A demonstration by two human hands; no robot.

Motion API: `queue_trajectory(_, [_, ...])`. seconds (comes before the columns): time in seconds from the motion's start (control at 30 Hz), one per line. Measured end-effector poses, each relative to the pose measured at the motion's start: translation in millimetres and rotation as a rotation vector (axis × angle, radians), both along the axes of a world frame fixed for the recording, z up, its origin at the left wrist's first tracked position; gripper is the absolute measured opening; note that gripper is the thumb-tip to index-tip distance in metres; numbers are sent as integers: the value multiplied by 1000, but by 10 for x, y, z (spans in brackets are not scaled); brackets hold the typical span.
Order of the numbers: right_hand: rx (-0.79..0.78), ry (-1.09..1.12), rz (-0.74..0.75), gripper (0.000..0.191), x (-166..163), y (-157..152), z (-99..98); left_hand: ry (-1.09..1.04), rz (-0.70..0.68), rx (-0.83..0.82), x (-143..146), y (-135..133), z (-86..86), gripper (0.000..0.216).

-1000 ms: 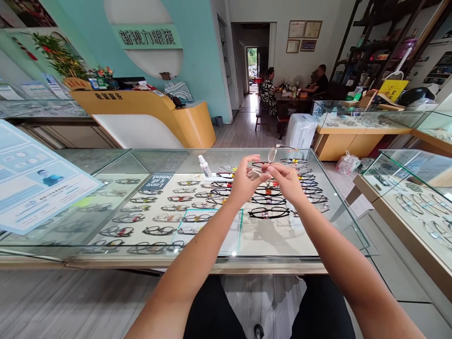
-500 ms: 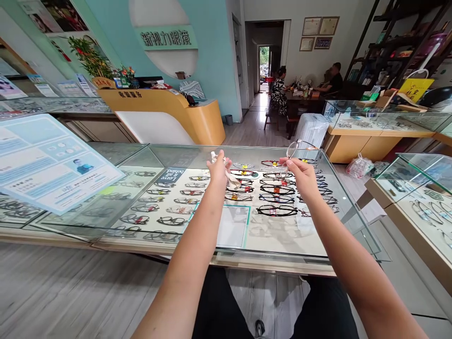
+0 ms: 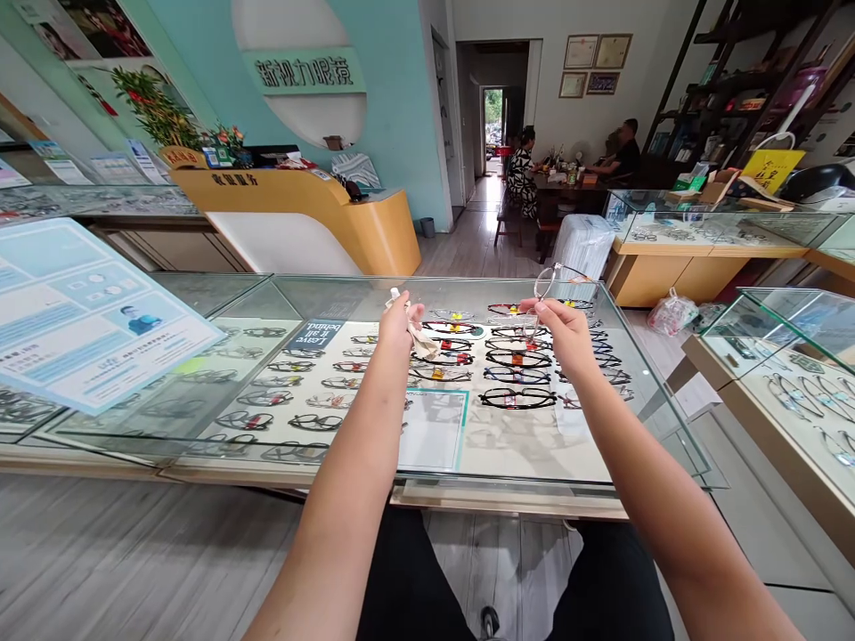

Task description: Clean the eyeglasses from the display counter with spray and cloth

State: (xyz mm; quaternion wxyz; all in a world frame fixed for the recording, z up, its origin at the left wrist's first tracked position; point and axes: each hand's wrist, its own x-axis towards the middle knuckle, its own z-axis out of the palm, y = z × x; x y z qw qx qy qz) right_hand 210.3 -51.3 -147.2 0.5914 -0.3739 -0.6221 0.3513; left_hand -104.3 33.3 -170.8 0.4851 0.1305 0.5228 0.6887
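My right hand (image 3: 565, 328) pinches a pair of thin-framed eyeglasses (image 3: 546, 283) above the glass display case (image 3: 427, 485). One round lens and a temple stick out past the fingers. To the left, my left hand (image 3: 399, 325) is closed on a crumpled pale cloth (image 3: 422, 342), which pokes out above and hangs below the fingers. The two hands are apart. Under the glass, rows of eyeglass frames (image 3: 518, 397) lie on a white base, many with coloured tags.
A light blue leaflet board (image 3: 100, 312) stands on the case at left. Behind are a curved wooden counter (image 3: 294, 209) and a wrapped suitcase (image 3: 582, 249). Another display case (image 3: 788, 383) is at right. Two people (image 3: 523, 174) sit at a far table.
The view has turned slightly, shifting the scene a little left. The left hand has turned somewhat around the cloth. The right hand still holds the eyeglasses in much the same pose.
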Motion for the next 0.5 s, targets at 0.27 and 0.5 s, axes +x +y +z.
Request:
queue_trajectory(0.27, [10, 3, 0, 35, 17, -1, 18, 238, 58, 249, 235, -230, 242, 44])
queue_trajectory(0.5, [-3, 25, 6, 36, 14, 2, 34, 388, -431, 398, 614, -480, 277, 62])
